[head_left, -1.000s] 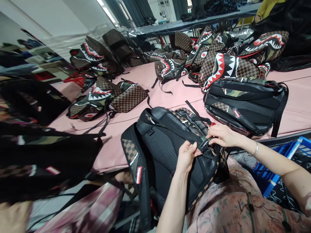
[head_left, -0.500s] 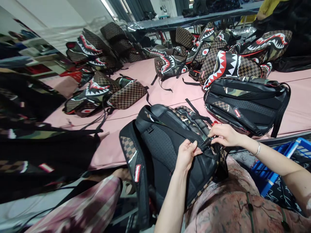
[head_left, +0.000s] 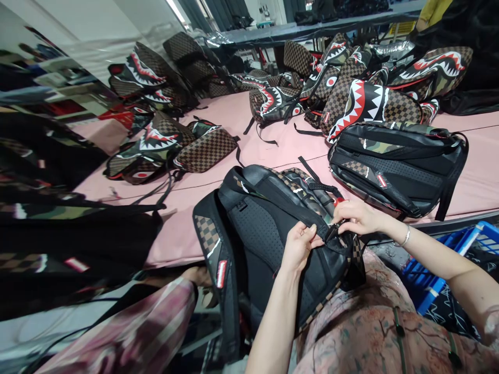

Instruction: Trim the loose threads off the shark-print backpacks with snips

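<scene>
A black backpack (head_left: pixel 268 234) with checkered and camouflage panels leans on the table's front edge and my lap, its padded back facing up. My left hand (head_left: pixel 301 244) pinches the black shoulder strap near its lower end. Just to the right, my right hand (head_left: pixel 353 217) is closed on the black webbing at the buckle. A small red object (head_left: pixel 339 200) shows beside its fingers, too hidden to name. Another backpack (head_left: pixel 397 169) lies back-side up behind my right hand.
Shark-mouth backpacks (head_left: pixel 356 109) are piled along the back of the pink table (head_left: pixel 273 148), with more (head_left: pixel 156 140) at left. A blue crate (head_left: pixel 432 280) stands at lower right. A person's plaid sleeve (head_left: pixel 156 322) and dark bags are at lower left.
The view has shifted slightly. My right hand has moved a little at the strap end, while my left hand keeps its hold; the backpack stays in nearly the same place.
</scene>
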Available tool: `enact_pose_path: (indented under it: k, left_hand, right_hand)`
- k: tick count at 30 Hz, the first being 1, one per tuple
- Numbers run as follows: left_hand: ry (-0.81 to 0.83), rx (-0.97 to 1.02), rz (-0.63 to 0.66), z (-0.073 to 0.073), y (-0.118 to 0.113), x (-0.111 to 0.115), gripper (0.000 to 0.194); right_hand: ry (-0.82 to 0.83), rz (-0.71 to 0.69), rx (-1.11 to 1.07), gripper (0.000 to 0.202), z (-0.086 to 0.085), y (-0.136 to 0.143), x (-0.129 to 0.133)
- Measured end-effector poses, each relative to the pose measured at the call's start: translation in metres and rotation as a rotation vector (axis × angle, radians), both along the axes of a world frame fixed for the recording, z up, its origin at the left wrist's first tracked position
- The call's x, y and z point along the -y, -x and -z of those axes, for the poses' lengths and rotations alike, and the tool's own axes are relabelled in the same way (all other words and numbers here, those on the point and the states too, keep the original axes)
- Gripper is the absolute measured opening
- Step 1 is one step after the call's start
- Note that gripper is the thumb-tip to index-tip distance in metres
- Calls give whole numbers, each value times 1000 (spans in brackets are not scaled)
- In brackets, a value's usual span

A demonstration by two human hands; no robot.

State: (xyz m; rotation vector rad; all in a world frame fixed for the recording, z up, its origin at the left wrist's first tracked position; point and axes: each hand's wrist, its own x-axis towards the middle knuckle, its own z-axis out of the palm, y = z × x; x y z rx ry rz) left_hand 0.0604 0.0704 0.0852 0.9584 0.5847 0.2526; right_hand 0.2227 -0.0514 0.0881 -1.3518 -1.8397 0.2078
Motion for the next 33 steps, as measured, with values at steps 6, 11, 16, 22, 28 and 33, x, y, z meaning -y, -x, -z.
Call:
enact_pose_path:
  k: [6,11,16,22,28,33]
  left_hand:
    - [-9,-7,-11,1,0,0,40]
    - [-2,-10,-12,0,1,0,36]
    - [10,-11,-10,-2,0,2,37]
    - [11,-14,1,-2,0,2,37]
    - [4,-9,1,-1,0,2,35]
    - [-5,-20,-6,-3,0,3,35]
  right_hand:
    - [55,38,-289,25,-2,11,-7]
    - [26,158,32,21,-6,-1,2]
    - [33,131,183,24,-5,-5,11]
    - [78,52,58,23,1,2,6]
    - [7,114,-521,32,2,11,0]
    - [4,215,-207,20,-4,0,4]
